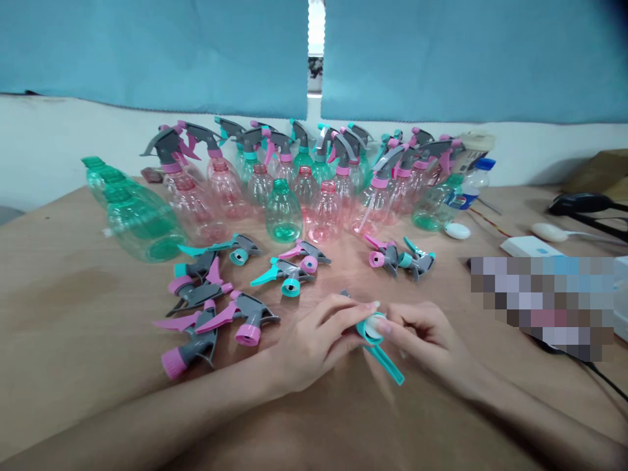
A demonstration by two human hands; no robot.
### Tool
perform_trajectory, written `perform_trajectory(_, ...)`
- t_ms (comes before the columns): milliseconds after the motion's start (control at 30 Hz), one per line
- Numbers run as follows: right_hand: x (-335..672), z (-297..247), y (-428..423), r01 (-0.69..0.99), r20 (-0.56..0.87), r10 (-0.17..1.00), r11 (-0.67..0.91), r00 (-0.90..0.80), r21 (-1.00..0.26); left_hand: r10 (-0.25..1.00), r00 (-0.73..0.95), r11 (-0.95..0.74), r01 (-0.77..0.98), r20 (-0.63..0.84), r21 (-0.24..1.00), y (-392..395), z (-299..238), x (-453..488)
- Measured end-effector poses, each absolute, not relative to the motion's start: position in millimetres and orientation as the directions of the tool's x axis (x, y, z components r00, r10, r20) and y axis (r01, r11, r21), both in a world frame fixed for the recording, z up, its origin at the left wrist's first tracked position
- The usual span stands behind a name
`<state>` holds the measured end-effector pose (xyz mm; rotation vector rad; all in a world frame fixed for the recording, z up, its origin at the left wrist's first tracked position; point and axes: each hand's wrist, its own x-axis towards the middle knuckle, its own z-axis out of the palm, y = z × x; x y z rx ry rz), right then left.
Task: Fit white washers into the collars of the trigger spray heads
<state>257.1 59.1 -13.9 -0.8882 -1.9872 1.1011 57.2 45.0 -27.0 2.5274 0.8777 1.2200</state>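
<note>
My left hand (314, 337) is closed around a grey spray trigger head with a teal collar (369, 331), whose teal trigger lever (385, 365) points down toward me. The collar's opening faces my right hand (426, 333). With its thumb and fingers pinched, my right hand presses a small whitish piece (375, 324) at that opening; its exact kind is unclear. Left of my hands lie several loose trigger heads with pink collars, among them a pink one (248, 333). A teal-collared trigger head (290, 286) rests on the table just beyond my left hand.
Spray bottles stand in rows at the back, some without heads, like a green bottle (283, 212) and a pink bottle (326, 212). Green bottles (142, 222) lean at left. At right are a blue-capped bottle (473, 183), a white mouse (458, 231) and a pixelated area.
</note>
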Motion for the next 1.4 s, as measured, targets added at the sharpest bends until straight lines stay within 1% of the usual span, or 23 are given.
perform_trajectory(133, 256, -19, 61, 0.28, 0.242, 0.849, 0.403, -0.469, -0.871, 0.598, 0.475, -0.797, 0.437, 0.646, 0.417, 45, -27, 57)
perform_trajectory(300, 257, -23, 62, 0.271, 0.249, 0.866, 0.389, -0.434, -0.88, 0.605, 0.476, -0.793, 0.432, 0.638, 0.43, 46, -27, 58)
perform_trajectory(433, 261, -22, 62, 0.227, 0.368, 0.865, 0.456, -0.34, -0.861, 0.629, 0.447, -0.771, 0.465, 0.635, 0.436, 47, -28, 57)
perform_trajectory(467, 263, -20, 62, 0.231, 0.41, 0.85, 0.494, -0.33, -0.838, 0.634, 0.442, -0.765, 0.476, 0.635, 0.433, 47, -28, 57)
perform_trajectory(533, 264, -17, 60, 0.272, 0.482, 0.797, 0.586, -0.365, -0.763, 0.634, 0.44, -0.763, 0.491, 0.636, 0.421, 47, -28, 57)
perform_trajectory(633, 264, -12, 57, 0.347, 0.557, 0.688, 0.721, -0.465, -0.6, 0.617, 0.45, -0.773, 0.499, 0.645, 0.391, 47, -27, 57)
perform_trajectory(700, 263, -11, 55, 0.367, 0.589, 0.634, 0.772, -0.5, -0.52, 0.603, 0.452, -0.78, 0.507, 0.658, 0.367, 46, -27, 57)
perform_trajectory(767, 261, -12, 55, 0.368, 0.607, 0.609, 0.793, -0.51, -0.486, 0.594, 0.444, -0.782, 0.516, 0.671, 0.351, 47, -27, 57)
perform_trajectory(867, 261, -14, 57, 0.387, 0.621, 0.597, 0.802, -0.508, -0.455, 0.602, 0.44, -0.776, 0.52, 0.666, 0.357, 47, -27, 58)
perform_trajectory(1067, 262, -13, 62, 0.417, 0.692, 0.497, 0.858, -0.523, -0.301, 0.616, 0.429, -0.767, 0.516, 0.661, 0.38, 47, -28, 57)
perform_trajectory(1133, 262, -13, 62, 0.417, 0.688, 0.494, 0.86, -0.531, -0.296, 0.614, 0.431, -0.769, 0.517, 0.662, 0.376, 47, -28, 58)
perform_trajectory(1400, 260, -14, 58, 0.425, 0.673, 0.543, 0.833, -0.503, -0.355, 0.589, 0.446, -0.783, 0.52, 0.673, 0.341, 47, -26, 58)
